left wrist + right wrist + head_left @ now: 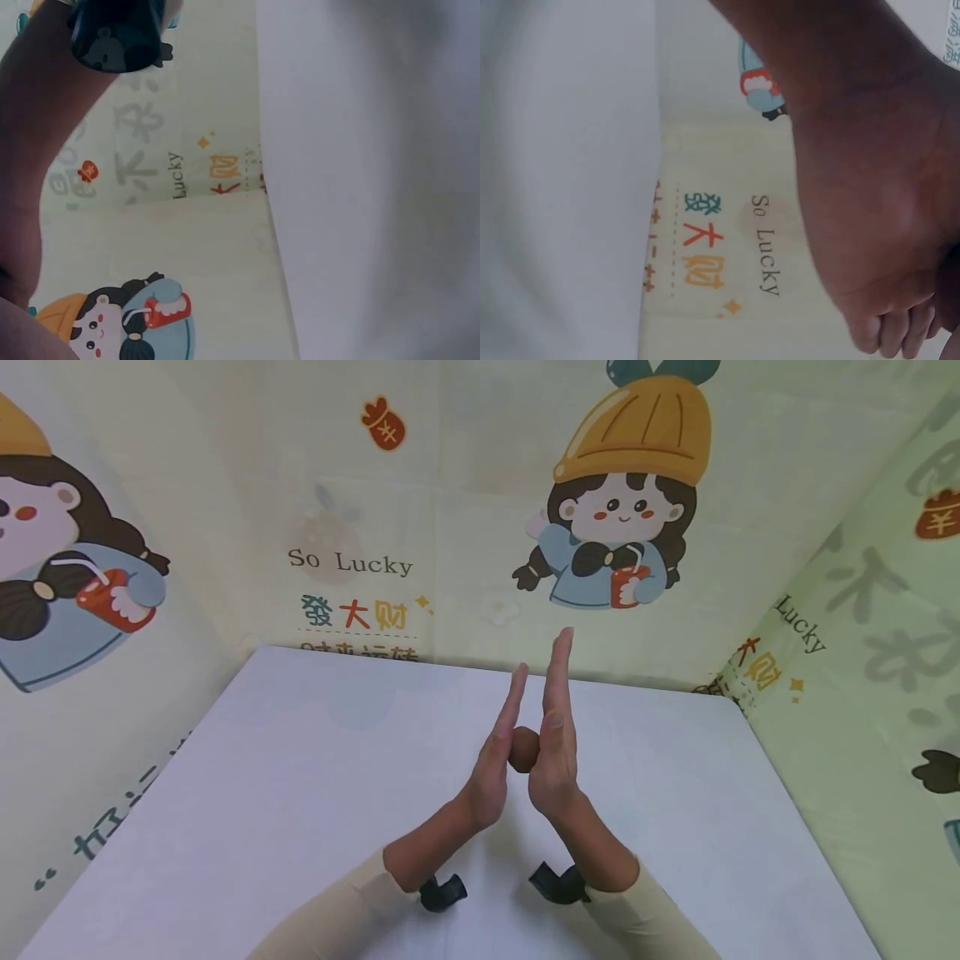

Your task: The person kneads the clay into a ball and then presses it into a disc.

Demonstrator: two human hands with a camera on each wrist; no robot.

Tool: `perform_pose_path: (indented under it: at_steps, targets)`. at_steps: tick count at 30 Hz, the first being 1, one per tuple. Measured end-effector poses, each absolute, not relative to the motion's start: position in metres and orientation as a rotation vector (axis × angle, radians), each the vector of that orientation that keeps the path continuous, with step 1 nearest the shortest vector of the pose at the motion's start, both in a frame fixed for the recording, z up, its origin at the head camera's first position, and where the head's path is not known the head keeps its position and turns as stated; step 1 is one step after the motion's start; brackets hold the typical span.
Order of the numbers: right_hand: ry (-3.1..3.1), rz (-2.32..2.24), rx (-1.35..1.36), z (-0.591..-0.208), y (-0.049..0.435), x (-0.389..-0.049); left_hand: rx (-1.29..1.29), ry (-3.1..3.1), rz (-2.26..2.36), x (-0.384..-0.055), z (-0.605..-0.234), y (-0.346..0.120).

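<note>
A small round brown ball (524, 750) sits between the two palms above the white table. On its left, my left hand (493, 768) stands upright with straight fingers, palm against the ball. My right hand (557, 747) stands on the other side, also with straight fingers, its palm facing the left one. Both hands' fingertips point up and away, the right ones reaching higher. The right wrist view shows the left hand (877, 210) large, with part of the dark ball (949, 289) at the edge. In the left wrist view, the right forearm (37, 112) runs down the left side.
Below the hands lies a white table (337, 760). Printed cloth walls (465, 527) with cartoon figures and lettering rise behind it and on both sides. A dark wrist camera (444, 893) sits at the left cuff, another dark camera (558, 885) at the right cuff.
</note>
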State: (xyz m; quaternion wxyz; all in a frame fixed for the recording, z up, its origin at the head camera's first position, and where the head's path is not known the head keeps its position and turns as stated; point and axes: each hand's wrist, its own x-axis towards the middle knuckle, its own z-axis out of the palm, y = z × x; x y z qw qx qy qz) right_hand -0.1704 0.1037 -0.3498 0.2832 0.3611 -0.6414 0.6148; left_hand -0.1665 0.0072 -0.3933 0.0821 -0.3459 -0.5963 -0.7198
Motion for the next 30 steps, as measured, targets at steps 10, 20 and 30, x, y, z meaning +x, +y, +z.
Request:
perform_pose_path:
  at_steps: [10,20,30]
  targets:
    - [-1.736,1.727,0.971,-0.359,0.108,-0.178,-1.021,-1.76,-2.13,-0.154,-0.381,0.007]
    - [-1.768,1.819,0.987,-0.374,0.109,-0.181,-0.987,-1.688,-2.168,-0.152,-0.368,0.004]
    - [-1.814,1.813,1.0,-0.387,0.102,-0.173,-0.929,-1.644,-2.102,-0.163,-0.357,-0.004]
